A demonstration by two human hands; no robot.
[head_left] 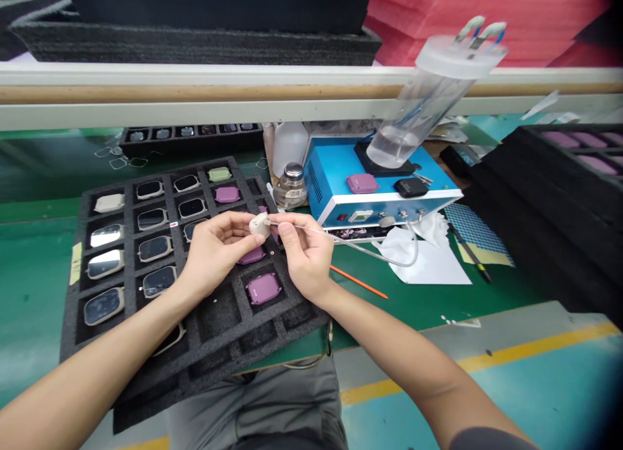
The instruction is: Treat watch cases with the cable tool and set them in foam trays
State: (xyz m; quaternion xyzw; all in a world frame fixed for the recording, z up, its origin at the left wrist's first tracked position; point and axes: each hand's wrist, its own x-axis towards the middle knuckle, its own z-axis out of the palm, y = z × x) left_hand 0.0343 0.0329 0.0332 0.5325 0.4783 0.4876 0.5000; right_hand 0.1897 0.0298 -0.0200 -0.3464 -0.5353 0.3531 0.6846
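Observation:
My left hand (211,252) is closed round a small beige watch case (259,225), gripping it by its edges above the foam tray. In my right hand (307,255), a slim metal-tipped tool (274,223) is pinched, its tip at the right side of the case. Whether the tip touches the case cannot be made out. A clear hose (363,248) runs from this hand toward the blue control box (321,177). Beneath my hands, the black foam tray (220,358) holds several watches with dark screens and purple cases (263,288).
A clear cylinder (406,119) leans on the blue box beside a purple case (362,183) and a black case (411,187). A glass bottle (291,189) stands left of it. An orange stick (359,282) and white paper (433,265) lie right. Black foam trays (540,210) are stacked far right.

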